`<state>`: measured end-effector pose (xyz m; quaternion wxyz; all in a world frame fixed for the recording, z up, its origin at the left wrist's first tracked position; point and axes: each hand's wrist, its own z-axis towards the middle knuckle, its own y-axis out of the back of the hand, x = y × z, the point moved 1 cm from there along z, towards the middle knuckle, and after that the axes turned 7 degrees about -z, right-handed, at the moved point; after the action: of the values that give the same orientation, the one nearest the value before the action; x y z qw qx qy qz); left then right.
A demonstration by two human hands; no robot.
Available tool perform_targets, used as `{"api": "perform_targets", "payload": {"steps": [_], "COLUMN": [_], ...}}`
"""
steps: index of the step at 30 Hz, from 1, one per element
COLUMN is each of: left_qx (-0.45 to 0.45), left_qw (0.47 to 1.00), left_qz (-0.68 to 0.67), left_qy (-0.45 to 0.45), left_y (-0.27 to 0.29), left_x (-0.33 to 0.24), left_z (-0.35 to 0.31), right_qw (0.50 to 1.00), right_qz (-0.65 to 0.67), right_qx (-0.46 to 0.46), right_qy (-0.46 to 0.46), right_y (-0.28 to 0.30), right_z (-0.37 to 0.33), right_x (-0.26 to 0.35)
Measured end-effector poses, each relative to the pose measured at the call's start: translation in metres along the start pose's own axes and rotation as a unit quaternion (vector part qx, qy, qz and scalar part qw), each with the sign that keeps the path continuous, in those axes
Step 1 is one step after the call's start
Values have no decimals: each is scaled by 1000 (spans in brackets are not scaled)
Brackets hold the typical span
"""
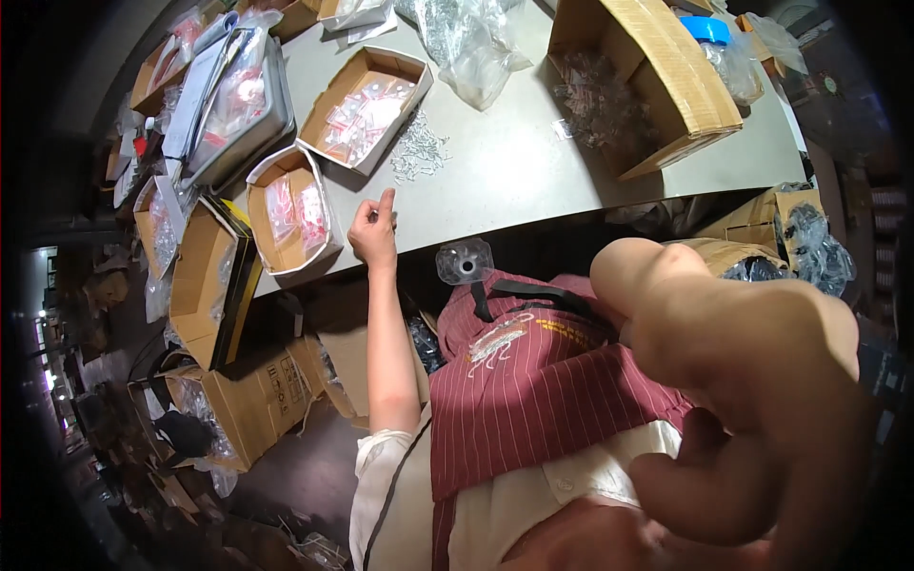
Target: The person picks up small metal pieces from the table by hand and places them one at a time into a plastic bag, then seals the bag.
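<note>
My left hand point(374, 230) is at the front edge of the grey table, with one finger pointing up and the others curled in. Whatever those curled fingers hold, if anything, is too small to make out. Just beyond it lies a loose pile of small silvery screw-like pieces point(419, 152). Beside the pile, a shallow white-rimmed cardboard box point(419, 81) contains small clear bags with red edging. Another such box point(255, 181), nearer to me, has similar bags. Large and close at the lower right, my right hand point(752, 333) is raised with bent fingers; its fingertips are hidden.
A tall open carton point(700, 71) with small clear pieces stands at the right. Clear plastic sheeting point(466, 48) lies at the back; a grey bin point(276, 119) stands left. A clear plastic piece with a dark centre point(465, 262) is by the table edge. Cartons point(262, 400) crowd the floor.
</note>
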<state>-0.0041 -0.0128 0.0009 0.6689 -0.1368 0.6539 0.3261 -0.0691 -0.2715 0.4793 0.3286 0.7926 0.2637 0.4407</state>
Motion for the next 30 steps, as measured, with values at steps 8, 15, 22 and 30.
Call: {"api": "perform_targets", "payload": {"steps": [8, 15, 22, 30], "left_qx": [-17, -27, -21, -1], "left_qw": [999, 999, 998, 998], "left_qz": [-33, -16, -62, -62], "left_qy": [12, 12, 25, 8], "left_y": [7, 22, 12, 7], "left_x": [0, 13, 6, 8], "left_z": [2, -8, -5, 2], "right_qw": [983, 932, 659, 477], "right_qz": [77, 146, 421, 515], "right_qx": [39, 60, 104, 155], "right_qy": [162, 326, 615, 695], "right_y": [-8, -17, -40, -47], "right_z": [21, 25, 56, 77], "right_x": [-8, -30, -85, -101]}}
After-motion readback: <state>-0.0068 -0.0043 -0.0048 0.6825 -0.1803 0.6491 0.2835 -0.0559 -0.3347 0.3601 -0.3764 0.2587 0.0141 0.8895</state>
